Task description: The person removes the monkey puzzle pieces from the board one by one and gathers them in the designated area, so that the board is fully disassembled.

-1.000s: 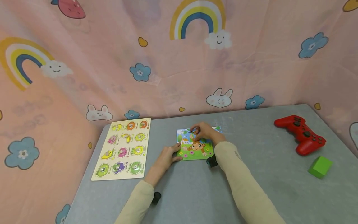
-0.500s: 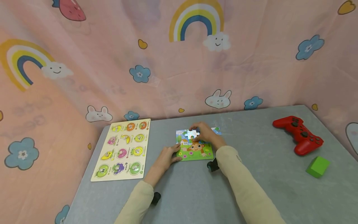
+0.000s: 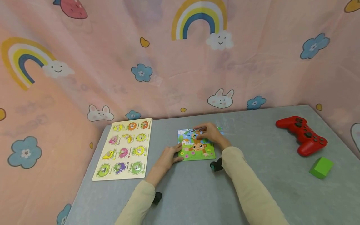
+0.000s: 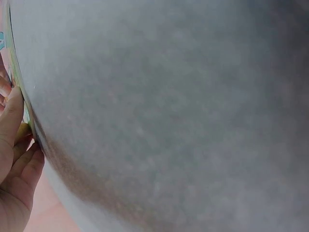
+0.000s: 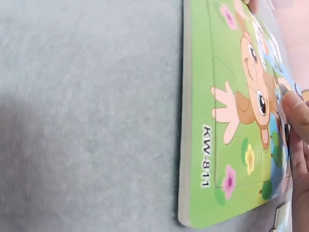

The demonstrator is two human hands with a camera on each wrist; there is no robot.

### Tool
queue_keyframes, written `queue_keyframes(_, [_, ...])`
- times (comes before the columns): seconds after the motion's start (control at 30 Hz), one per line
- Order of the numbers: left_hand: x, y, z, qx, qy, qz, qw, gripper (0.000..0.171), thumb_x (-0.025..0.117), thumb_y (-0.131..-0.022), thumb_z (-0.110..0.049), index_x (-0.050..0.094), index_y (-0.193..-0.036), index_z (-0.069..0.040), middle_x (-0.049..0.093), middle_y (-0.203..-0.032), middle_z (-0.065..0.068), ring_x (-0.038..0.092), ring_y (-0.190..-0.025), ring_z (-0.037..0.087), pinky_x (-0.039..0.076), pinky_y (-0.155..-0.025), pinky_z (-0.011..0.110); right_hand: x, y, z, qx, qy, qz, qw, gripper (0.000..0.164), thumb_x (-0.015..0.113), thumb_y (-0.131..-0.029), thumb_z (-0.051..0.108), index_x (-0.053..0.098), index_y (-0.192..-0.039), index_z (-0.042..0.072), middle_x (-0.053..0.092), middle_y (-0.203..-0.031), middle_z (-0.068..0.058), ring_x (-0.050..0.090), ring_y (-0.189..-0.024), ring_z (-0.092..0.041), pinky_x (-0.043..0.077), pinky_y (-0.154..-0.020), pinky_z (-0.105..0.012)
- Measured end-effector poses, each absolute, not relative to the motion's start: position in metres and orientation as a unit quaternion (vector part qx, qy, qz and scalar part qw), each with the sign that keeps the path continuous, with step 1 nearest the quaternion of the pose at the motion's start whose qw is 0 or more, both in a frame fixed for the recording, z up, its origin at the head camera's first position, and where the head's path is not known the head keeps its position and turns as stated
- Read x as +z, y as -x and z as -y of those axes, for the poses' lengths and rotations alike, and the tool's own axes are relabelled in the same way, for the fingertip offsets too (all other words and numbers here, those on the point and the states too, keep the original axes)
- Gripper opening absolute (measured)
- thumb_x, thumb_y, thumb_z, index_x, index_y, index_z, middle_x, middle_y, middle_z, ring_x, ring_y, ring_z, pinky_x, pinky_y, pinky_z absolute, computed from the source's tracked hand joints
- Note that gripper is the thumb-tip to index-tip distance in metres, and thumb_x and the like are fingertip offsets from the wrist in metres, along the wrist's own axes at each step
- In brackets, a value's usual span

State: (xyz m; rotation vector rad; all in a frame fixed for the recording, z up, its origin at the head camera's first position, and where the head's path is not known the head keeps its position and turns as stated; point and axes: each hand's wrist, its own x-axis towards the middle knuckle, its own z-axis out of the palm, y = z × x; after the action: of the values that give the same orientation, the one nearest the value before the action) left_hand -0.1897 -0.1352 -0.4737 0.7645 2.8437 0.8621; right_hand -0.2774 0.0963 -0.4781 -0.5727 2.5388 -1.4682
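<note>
A jigsaw puzzle board (image 3: 197, 154) with a monkey on green grass lies in the middle of the table. My left hand (image 3: 167, 156) rests at its left edge, thumb and forefinger spread against it; the left wrist view shows those fingers (image 4: 31, 166) right at the thin edge. Over the far part of the board, my right hand (image 3: 210, 132) pinches a jigsaw piece (image 3: 197, 132) between thumb and fingers. In the right wrist view the thumb (image 5: 295, 113) lies close over the picture, and the fingers partly hide the piece.
Another jigsaw piece (image 3: 220, 128) lies just right of the board's far corner. A wooden fruit puzzle (image 3: 128, 160) lies at the left. To the right are a red game controller (image 3: 305, 134) and a green block (image 3: 321, 167). A pink printed cloth (image 3: 174, 68) hangs behind the table.
The piece in my right hand showed a pale face half a second ago and now shows coloured print. That hand has shifted slightly right; my left hand has stayed at the board's edge.
</note>
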Motion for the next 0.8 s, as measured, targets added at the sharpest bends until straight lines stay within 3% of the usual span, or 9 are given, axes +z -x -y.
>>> queue_keyframes(0.37, [-0.475, 0.190, 0.136, 0.272, -0.261, -0.926, 0.027, 0.052, 0.075, -0.080, -0.015, 0.059, -0.123, 0.010, 0.054, -0.133, 0.021, 0.053, -0.120, 0.036, 0.045, -0.100, 0.043, -0.476, 0.280, -0.105, -0.575, 0.139, -0.794, 0.136, 0.044, 0.076, -0.079, 0.000, 0.063, -0.121, -0.005, 0.057, -0.129, -0.024, 0.061, -0.108, -0.037, 0.052, -0.091, -0.043])
queue_keyframes(0.67, [-0.475, 0.190, 0.136, 0.275, -0.257, -0.926, 0.027, 0.051, 0.075, -0.080, -0.013, 0.059, -0.123, 0.011, 0.055, -0.133, 0.021, 0.053, -0.120, 0.037, 0.045, -0.100, 0.044, -0.478, 0.279, -0.114, -0.565, 0.128, -0.801, 0.152, 0.042, 0.076, -0.081, 0.006, 0.064, -0.121, -0.002, 0.054, -0.132, -0.024, 0.048, -0.124, -0.036, 0.037, -0.106, -0.049])
queue_keyframes(0.8, [-0.475, 0.190, 0.136, 0.272, -0.260, -0.926, 0.023, 0.051, 0.075, -0.080, -0.012, 0.059, -0.122, 0.011, 0.055, -0.132, 0.021, 0.054, -0.119, 0.037, 0.045, -0.100, 0.044, -0.478, 0.279, -0.118, -0.574, 0.123, -0.794, 0.161, 0.042, 0.075, -0.082, 0.003, 0.064, -0.122, -0.003, 0.052, -0.135, -0.024, 0.047, -0.125, -0.035, 0.038, -0.106, -0.047])
